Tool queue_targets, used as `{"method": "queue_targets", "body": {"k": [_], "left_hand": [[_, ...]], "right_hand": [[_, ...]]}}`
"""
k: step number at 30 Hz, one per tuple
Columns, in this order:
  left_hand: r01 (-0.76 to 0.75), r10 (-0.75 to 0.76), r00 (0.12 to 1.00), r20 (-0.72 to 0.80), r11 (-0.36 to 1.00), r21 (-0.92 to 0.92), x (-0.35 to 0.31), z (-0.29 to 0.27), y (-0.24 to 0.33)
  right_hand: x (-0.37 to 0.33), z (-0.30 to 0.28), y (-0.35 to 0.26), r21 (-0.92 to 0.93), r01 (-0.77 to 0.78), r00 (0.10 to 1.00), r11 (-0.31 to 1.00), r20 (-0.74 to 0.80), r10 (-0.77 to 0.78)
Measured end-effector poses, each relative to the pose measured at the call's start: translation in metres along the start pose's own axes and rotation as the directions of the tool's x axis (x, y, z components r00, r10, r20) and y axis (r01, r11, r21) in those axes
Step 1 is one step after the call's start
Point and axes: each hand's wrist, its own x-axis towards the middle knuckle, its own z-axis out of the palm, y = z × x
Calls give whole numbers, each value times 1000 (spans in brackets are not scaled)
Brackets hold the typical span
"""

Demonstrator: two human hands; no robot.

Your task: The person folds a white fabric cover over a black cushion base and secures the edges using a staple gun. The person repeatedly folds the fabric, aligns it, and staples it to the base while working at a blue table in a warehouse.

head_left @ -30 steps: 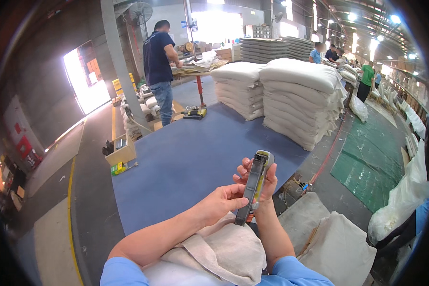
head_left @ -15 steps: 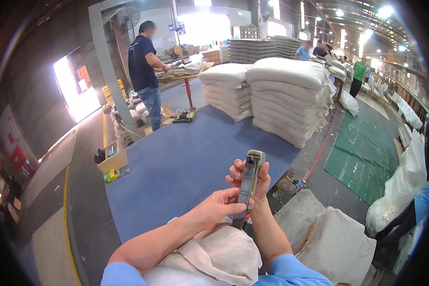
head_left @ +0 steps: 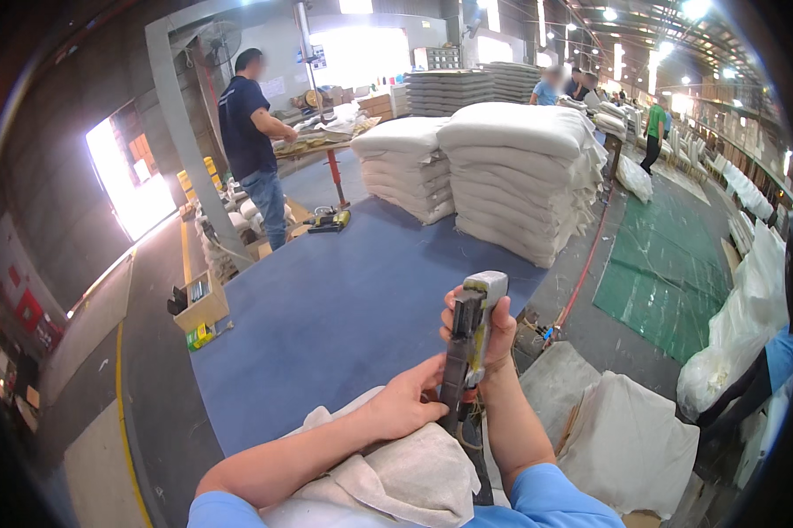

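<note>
Right hand (head_left: 500,336) gripped grey-black handheld tool (head_left: 461,356); left hand (head_left: 405,402) touched tool's lower side, closure could not be determined.

The handheld tool (head_left: 469,345), centre frame, conceals part of the right hand (head_left: 500,336). The lower edge cuts off both blue sleeves (head_left: 557,498). Upper right: the farthest people (head_left: 623,95) are too small to distinguish.

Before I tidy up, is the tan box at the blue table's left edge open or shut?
Open: no lid covers the tan box, and grey pieces show inside.
</note>
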Motion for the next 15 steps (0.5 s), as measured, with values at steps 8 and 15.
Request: {"method": "queue_targets", "body": {"k": [8, 15], "left_hand": [[-334, 398, 901, 174, 379, 863, -145, 30, 70], [178, 70, 963, -261, 561, 809, -191, 4, 94]], "right_hand": [[-52, -24, -83, -450, -73, 916, 890, -384, -119], [-151, -102, -69, -771, -575, 648, 273, -633, -424]]}}
